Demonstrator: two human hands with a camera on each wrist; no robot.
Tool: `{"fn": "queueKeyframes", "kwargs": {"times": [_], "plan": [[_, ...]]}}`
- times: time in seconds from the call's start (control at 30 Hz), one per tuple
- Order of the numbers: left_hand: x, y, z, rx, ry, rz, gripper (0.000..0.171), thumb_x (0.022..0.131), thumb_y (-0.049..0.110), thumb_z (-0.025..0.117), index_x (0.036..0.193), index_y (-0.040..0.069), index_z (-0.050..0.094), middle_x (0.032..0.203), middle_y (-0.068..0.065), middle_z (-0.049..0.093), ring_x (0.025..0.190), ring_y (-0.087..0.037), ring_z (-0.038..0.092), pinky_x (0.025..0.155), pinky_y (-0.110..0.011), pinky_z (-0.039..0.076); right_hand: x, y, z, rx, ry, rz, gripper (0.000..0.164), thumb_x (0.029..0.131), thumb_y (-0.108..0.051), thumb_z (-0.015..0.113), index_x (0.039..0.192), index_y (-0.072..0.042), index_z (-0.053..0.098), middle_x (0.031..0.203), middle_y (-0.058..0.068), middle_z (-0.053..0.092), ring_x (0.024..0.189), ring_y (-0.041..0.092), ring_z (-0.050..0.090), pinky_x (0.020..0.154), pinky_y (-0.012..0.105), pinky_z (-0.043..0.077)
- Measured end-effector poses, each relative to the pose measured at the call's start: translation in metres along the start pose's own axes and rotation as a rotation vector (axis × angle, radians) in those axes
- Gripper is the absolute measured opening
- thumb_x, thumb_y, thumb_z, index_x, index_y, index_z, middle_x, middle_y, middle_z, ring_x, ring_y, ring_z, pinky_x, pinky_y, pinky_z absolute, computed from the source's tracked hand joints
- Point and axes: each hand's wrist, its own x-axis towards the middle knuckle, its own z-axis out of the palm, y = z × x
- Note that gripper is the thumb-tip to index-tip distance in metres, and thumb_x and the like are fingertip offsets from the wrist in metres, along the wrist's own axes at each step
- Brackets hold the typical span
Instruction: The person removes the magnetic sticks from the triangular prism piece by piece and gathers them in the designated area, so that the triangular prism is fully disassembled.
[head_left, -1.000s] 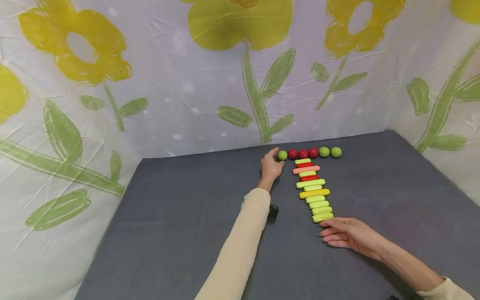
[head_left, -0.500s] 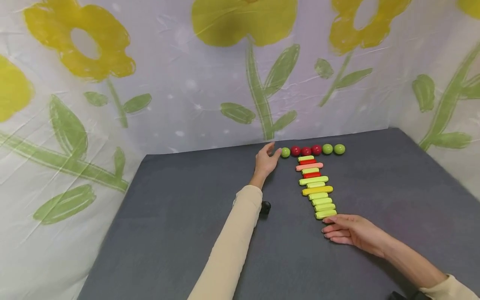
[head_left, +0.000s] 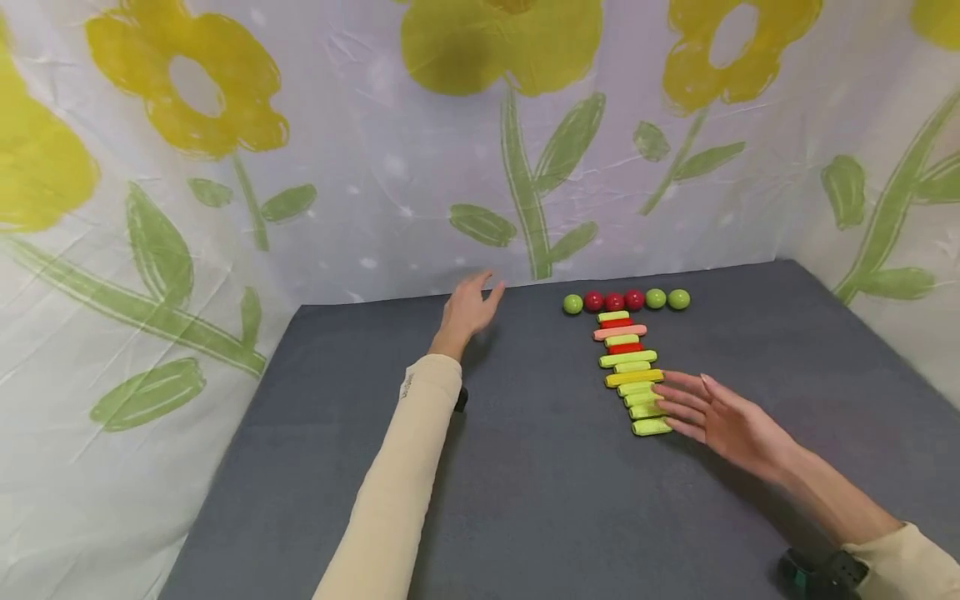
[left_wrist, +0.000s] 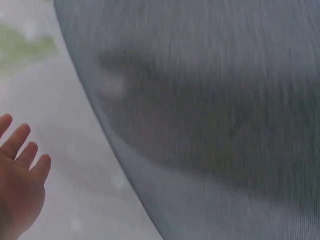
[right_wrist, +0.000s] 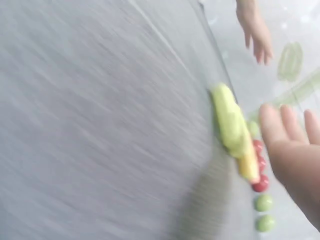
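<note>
Fingers spread and holding nothing, my left hand [head_left: 463, 317] hovers near the table's back edge, left of a row of small shiny balls. That row has a green ball [head_left: 573, 304] at its left end, red balls [head_left: 613, 302] in the middle and green balls [head_left: 678, 299] on the right. From under the red balls a column of short rounded sticks runs toward the front: light green, red, a pink stick [head_left: 619, 332] and a yellow stick [head_left: 634, 378]. My right hand [head_left: 731, 421], fingers extended, is over the column's right side and overlaps the ends of some light green sticks [head_left: 651, 427].
A dark grey cloth covers the table [head_left: 525, 483]. Behind it hangs a pale curtain [head_left: 375, 208] printed with yellow flowers, also along both sides. A dark wrist device [head_left: 821, 575] sits at my right cuff.
My left hand has let go of the leftmost green ball and moved left. My right hand has come off the nearest light green stick, rising and shifting toward the back.
</note>
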Motion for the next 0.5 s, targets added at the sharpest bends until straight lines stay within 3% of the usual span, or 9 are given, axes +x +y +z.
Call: {"fn": "queueKeyframes", "kwargs": {"times": [0.07,0.13,0.27,0.4,0.5], "plan": [[0.000,-0.009,-0.012,0.046,0.025,-0.013,0.060,0.101,0.052,0.035,0.148,0.015,0.037,0.149,-0.011,0.035,0.137,-0.029,0.029,0.106,-0.050,0.029,0.005,-0.012,-0.001,-0.254,0.099,-0.012,0.049,0.107,-0.025,0.010,0.152,-0.008,0.020,0.148,0.000,0.035,0.135,0.014,0.033,0.107,0.030,0.031],[-0.001,-0.017,-0.023,0.102,0.057,-0.013,0.060,0.101,0.051,0.035,0.148,0.013,0.036,0.149,-0.012,0.034,0.137,-0.029,0.028,0.108,-0.048,0.027,0.012,-0.025,-0.001,-0.522,0.237,0.019,0.050,0.108,-0.027,0.018,0.152,-0.004,0.013,0.151,0.003,0.029,0.139,0.018,0.026,0.109,0.035,0.028],[-0.002,-0.029,-0.045,0.269,0.072,0.022,0.061,0.101,0.049,0.037,0.147,0.010,0.035,0.148,-0.013,0.033,0.138,-0.030,0.025,0.112,-0.044,0.020,0.024,-0.052,-0.004,-0.942,0.478,0.149,0.064,0.105,-0.038,0.032,0.152,-0.001,0.008,0.155,0.020,0.011,0.140,0.040,0.009,0.108,0.059,0.016],[-0.005,-0.039,-0.065,0.408,0.047,0.034,0.062,0.101,0.050,0.038,0.147,0.009,0.033,0.148,-0.015,0.032,0.139,-0.032,0.021,0.112,-0.047,0.015,0.036,-0.076,-0.018,-1.230,0.579,0.296,0.074,0.102,-0.048,0.033,0.152,-0.002,0.004,0.153,0.030,0.003,0.136,0.052,0.005,0.098,0.071,0.016],[-0.007,-0.045,-0.077,0.437,0.052,0.015,0.063,0.101,0.050,0.038,0.148,0.008,0.031,0.149,-0.016,0.031,0.139,-0.033,0.020,0.113,-0.049,0.011,0.047,-0.092,-0.030,-1.396,0.591,0.317,0.074,0.103,-0.047,0.030,0.150,0.004,0.004,0.150,0.035,0.002,0.135,0.054,0.005,0.099,0.071,0.015]]}}
